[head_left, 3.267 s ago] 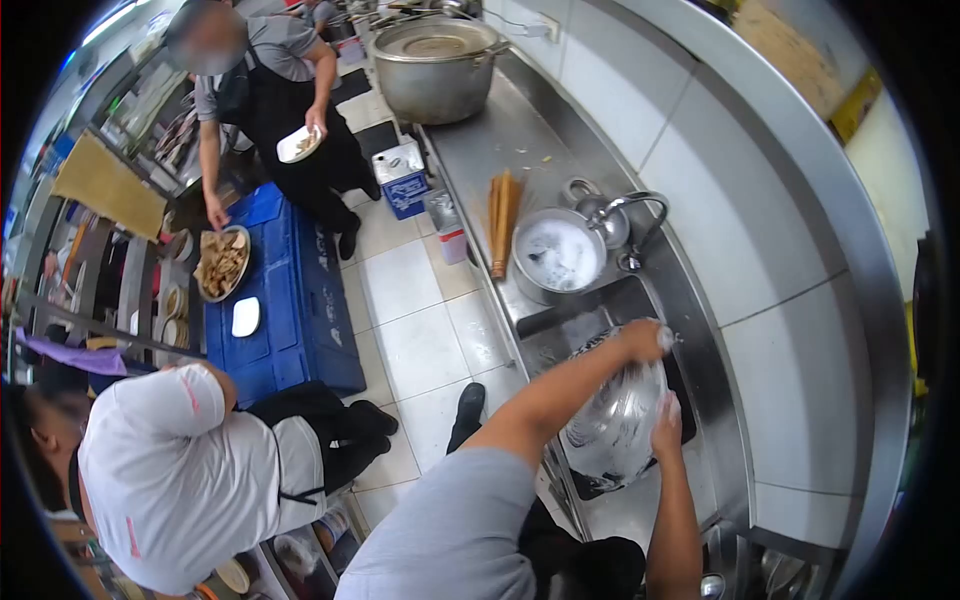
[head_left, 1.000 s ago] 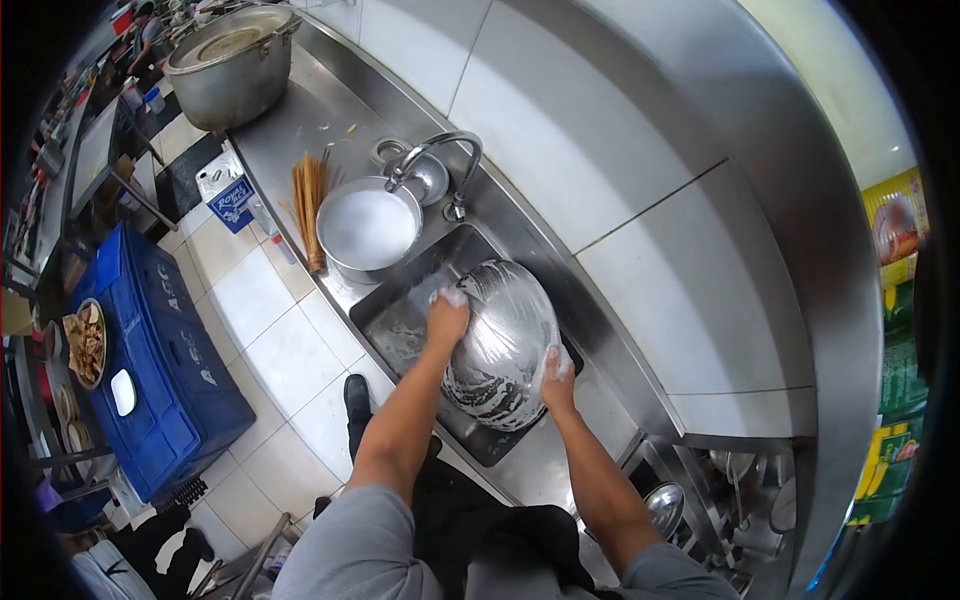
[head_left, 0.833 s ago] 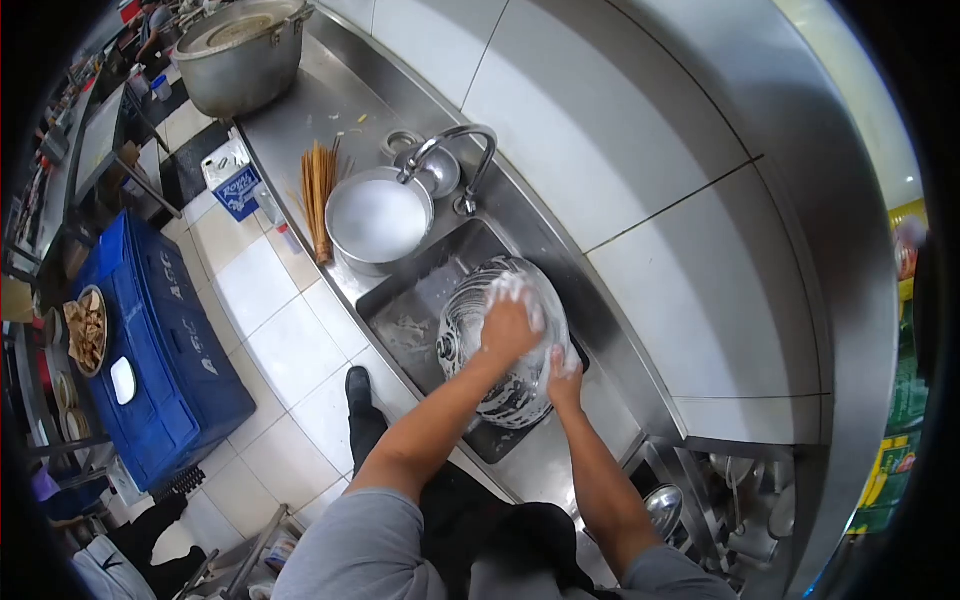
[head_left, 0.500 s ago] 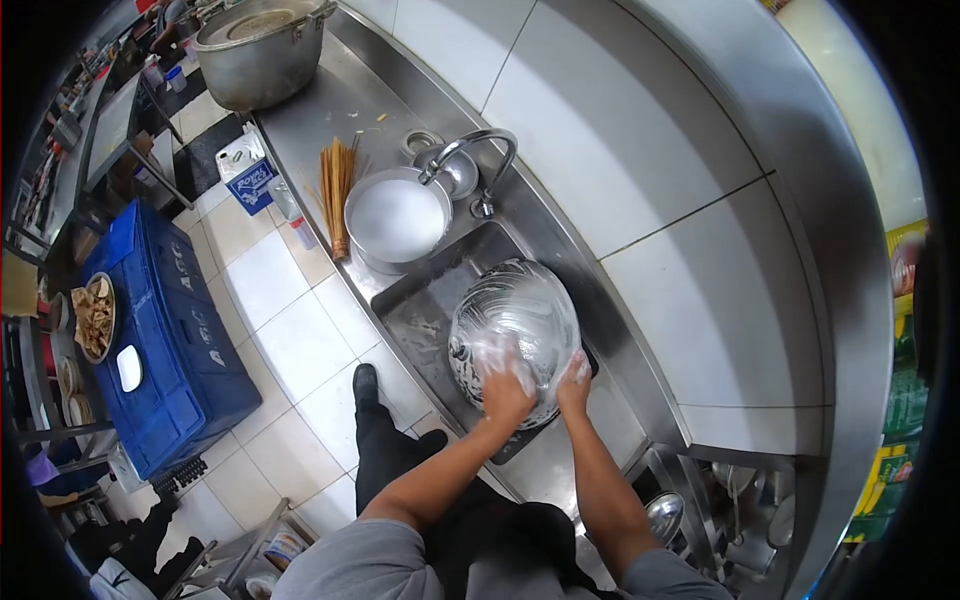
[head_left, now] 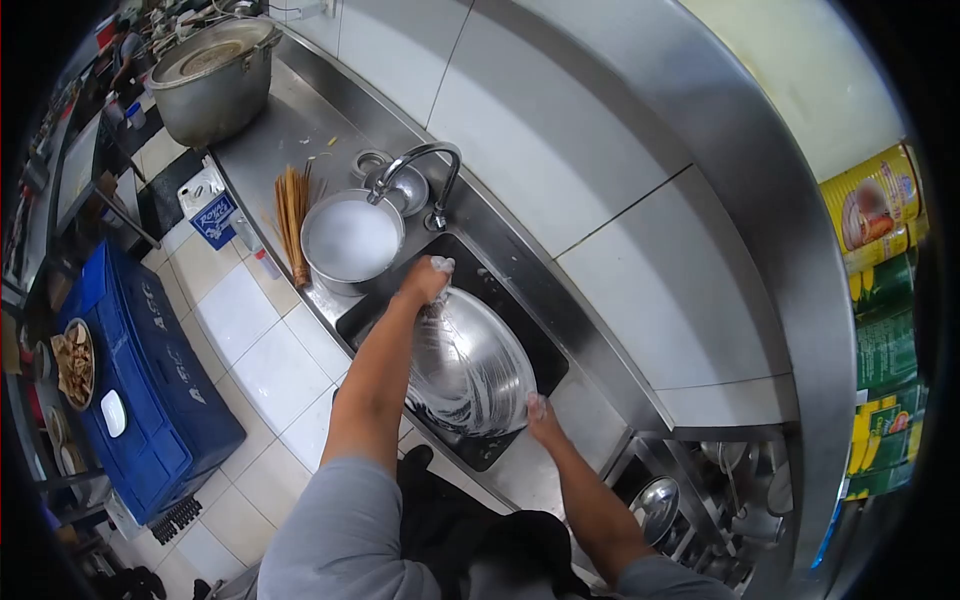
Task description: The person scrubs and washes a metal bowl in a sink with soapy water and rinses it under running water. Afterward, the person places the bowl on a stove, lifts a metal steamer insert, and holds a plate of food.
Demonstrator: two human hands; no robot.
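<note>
A large round metal lid or basin (head_left: 475,355), streaked with white suds, lies tilted in the sink (head_left: 540,345). My left hand (head_left: 428,278) is closed at its upper left rim, with foam on the fingers; what it holds, if anything, is hidden. At the lower right rim, my right hand (head_left: 541,415) grips the metal piece with soapy fingers. Just beyond the sink stands a pot of foamy water (head_left: 352,238) under the curved faucet (head_left: 440,150). A bundle of thin sticks (head_left: 291,220) lies beside that pot.
A big lidded pot (head_left: 215,90) stands at the counter's far end. Left on the floor is a blue chest (head_left: 160,380) bearing a bowl of food (head_left: 74,365) and a white dish (head_left: 114,413). Cans (head_left: 875,205) line the right side. A distant person (head_left: 127,55) is at upper left.
My left hand has moved from the middle of the metal piece up to its far rim. My right hand remains at the right rim. The view has shifted, and two nearby people seen earlier have left it.
</note>
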